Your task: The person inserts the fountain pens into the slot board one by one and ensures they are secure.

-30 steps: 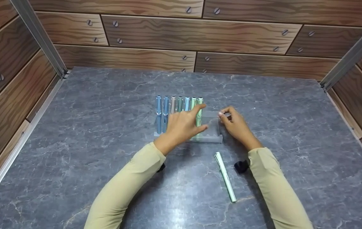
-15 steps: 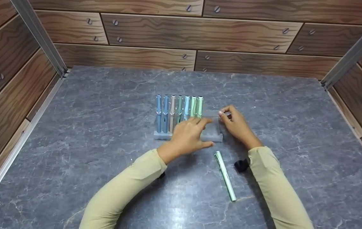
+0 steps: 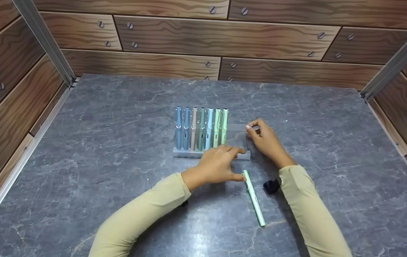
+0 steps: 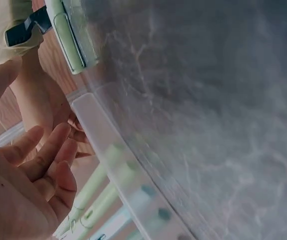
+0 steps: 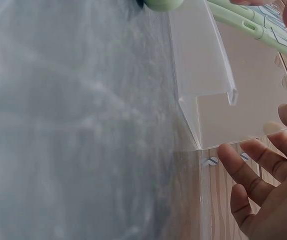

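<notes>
A clear pen stand [image 3: 239,141] with a ledge along its front holds a row of several pens: blue, grey, dark green, light blue and light green [image 3: 224,126]. My right hand [image 3: 266,141] pinches the stand's right edge near the top corner. In front of the stand, a pale green pen [image 3: 255,200] lies slanted on the table, its clip end toward the stand. My left hand [image 3: 219,166] is low over the front ledge, thumb and forefinger spread apart, the thumb tip right at that pen's cap. The left wrist view also shows the pen's cap and clip [image 4: 71,42].
The grey marbled table [image 3: 117,142] runs back to wood-patterned panels [image 3: 224,39], with metal posts [image 3: 48,44] at both rear corners. A black wrist device [image 3: 272,186] hangs under the right sleeve [image 3: 310,207], beside the lying pen.
My left hand has moved down and right, from in front of the standing pens to the lying pen's cap. My right hand stays at the stand's edge.
</notes>
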Motion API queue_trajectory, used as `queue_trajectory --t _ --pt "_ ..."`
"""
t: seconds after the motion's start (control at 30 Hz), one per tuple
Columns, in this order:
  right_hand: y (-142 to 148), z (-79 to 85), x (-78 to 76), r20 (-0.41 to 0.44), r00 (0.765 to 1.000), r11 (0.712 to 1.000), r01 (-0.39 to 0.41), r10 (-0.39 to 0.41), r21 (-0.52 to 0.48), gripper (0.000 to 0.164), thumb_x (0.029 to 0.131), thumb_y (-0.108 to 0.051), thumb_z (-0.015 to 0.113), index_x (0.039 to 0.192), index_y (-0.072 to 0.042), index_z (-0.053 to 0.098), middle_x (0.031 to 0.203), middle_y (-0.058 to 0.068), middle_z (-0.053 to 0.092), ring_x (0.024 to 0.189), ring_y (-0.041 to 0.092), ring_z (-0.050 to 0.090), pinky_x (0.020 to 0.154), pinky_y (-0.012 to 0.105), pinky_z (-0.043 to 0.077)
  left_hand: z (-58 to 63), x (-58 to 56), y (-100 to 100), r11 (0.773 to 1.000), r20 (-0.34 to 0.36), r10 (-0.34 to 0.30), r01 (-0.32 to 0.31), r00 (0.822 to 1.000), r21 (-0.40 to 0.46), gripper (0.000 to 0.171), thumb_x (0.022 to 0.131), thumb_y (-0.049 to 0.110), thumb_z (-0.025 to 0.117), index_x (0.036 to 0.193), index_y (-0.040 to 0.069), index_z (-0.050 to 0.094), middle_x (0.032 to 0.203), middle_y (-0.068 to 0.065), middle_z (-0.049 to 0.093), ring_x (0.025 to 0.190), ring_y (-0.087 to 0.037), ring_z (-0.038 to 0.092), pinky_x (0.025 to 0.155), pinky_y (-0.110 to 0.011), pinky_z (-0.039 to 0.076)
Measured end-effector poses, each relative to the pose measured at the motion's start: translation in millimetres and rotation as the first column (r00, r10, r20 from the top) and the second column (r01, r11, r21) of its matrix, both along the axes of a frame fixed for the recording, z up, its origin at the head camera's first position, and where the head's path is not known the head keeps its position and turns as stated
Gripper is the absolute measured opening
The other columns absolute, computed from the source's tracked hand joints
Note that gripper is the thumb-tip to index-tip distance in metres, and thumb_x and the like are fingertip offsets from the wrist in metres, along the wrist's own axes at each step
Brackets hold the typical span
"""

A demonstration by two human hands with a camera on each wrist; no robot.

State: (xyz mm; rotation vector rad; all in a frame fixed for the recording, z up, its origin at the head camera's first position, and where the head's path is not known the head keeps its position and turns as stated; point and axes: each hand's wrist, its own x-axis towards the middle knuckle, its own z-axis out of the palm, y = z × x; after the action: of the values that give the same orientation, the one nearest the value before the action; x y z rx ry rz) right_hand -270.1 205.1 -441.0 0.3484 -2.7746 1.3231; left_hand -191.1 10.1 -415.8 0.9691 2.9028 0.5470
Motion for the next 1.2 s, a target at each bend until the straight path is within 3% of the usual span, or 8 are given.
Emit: queue_trajectory --t 0.27,0.53,1.2 --pt "-1.0 -0.2 -0.3 0.007 1.000 1.000 0.010 -0.010 -0.016 0.022 0.101 -0.020 0.050 0.110 0.000 0.051 0.110 0.023 0.065 0.098 0.034 0.066 0.085 0.041 0.052 -5.0 5.5 7.9 0.993 0.071 -0.053 0.060 0.996 -0.105 0.086 0.070 0.069 0.071 0.138 0.022 0.048 0.127 0.001 0.062 0.113 -0.018 0.058 0.090 -0.035 0.050" --pt "-0.6 -0.5 -1.2 0.027 1.000 1.000 0.017 -0.016 -0.006 0.023 0.101 -0.021 0.049 0.112 -0.001 0.051 0.110 0.023 0.064 0.099 0.033 0.065 0.087 0.044 0.052 -8.2 7.4 10.2 0.984 0.162 -0.038 0.065 0.986 -0.164 0.084 0.072 0.068 0.070 0.137 0.019 0.050 0.133 -0.001 0.058 0.118 -0.020 0.055 0.097 -0.038 0.046" --pt "0.5 -1.3 -0.4 0.015 1.000 1.000 0.010 -0.010 0.004 0.023 0.102 -0.024 0.048 0.112 -0.003 0.051 0.117 0.020 0.061 0.099 0.033 0.065 0.084 0.040 0.050 -13.2 10.1 25.8 0.973 0.147 -0.001 0.035 0.989 -0.229 0.065 0.070 0.063 0.075 0.120 0.023 0.060 0.112 0.005 0.055 0.100 -0.016 0.051 0.078 -0.030 0.046"
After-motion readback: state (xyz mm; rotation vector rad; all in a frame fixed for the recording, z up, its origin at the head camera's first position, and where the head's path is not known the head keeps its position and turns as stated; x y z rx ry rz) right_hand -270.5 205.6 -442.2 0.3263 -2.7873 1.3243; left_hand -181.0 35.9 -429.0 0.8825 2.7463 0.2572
